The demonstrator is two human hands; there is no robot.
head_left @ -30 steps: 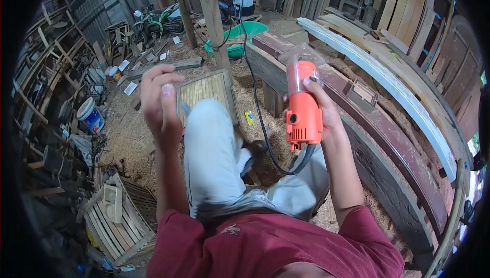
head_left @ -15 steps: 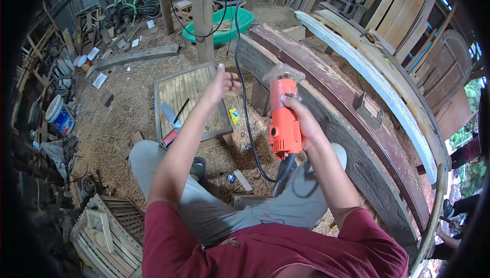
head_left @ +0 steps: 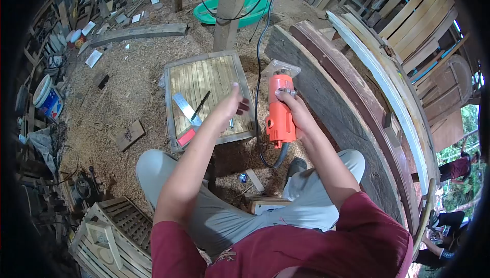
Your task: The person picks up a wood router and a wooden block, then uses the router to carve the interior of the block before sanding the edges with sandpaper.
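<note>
My right hand (head_left: 294, 108) is wrapped round an orange trim router (head_left: 279, 119), held upright with its clear plastic base (head_left: 284, 67) at the top. A black cord (head_left: 259, 63) loops from the router's lower end and rises past it. To the left, my left hand (head_left: 230, 108) is raised with thumb up and fingers loosely bent, holding nothing. Beneath that hand stands a low slatted wooden table (head_left: 196, 74). On it lie a black pencil-like stick (head_left: 202, 103), a flat metal blade (head_left: 186, 107) and a red piece (head_left: 186, 137), partly behind my left forearm.
Long curved timbers, including a dark beam (head_left: 326, 94) and a white-edged board (head_left: 388, 79), run along the right. A wooden post (head_left: 230, 12) and a green basin (head_left: 255, 7) stand ahead. Shavings cover the ground. Other people (head_left: 454, 168) are at the far right edge.
The view has tilted down and shifted, so the table shows more fully. My right hand still holds the router upright; my left hand stays raised, its fingers slightly more bent.
</note>
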